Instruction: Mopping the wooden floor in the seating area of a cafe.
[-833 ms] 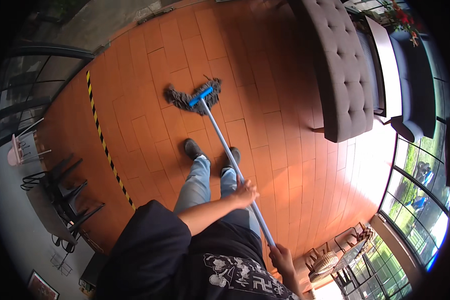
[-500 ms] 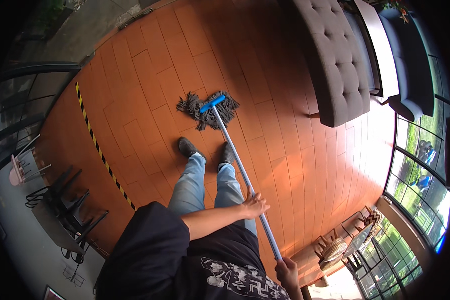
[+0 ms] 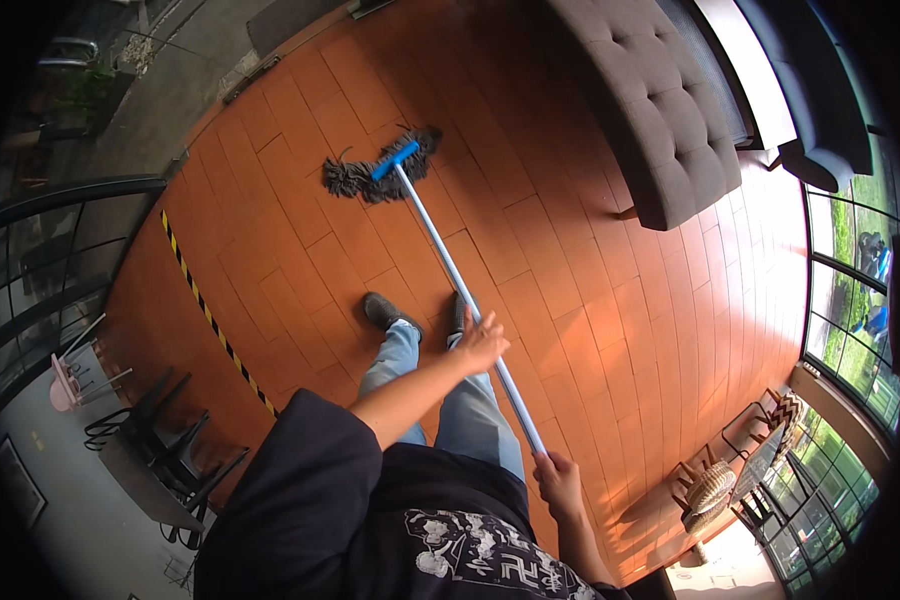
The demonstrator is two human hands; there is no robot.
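Note:
A mop with a grey string head (image 3: 350, 180), a blue clamp (image 3: 396, 160) and a pale metal handle (image 3: 432, 235) reaches out ahead of me. Its strands lie spread on the tiled floor beyond my shoes. My left hand (image 3: 482, 343) is closed around the middle of the handle, some fingers partly stretched. Lower down, my right hand (image 3: 558, 480) grips the handle close to its top end. The handle slants from the right hand up and left to the clamp, passing over my right shoe.
Orange tiles form the floor (image 3: 590, 330). A brown tufted bench (image 3: 660, 110) stands at the far right, with a white table (image 3: 745, 75) behind it. Yellow-black tape (image 3: 210, 315) runs along the left. Dark chairs (image 3: 160, 400) and a pink chair (image 3: 67, 385) are at left, woven chairs (image 3: 710, 490) at lower right.
The mop head has slid forward and a little left across the floor, away from my shoes. Both hands have moved forward with the handle, still gripping it.

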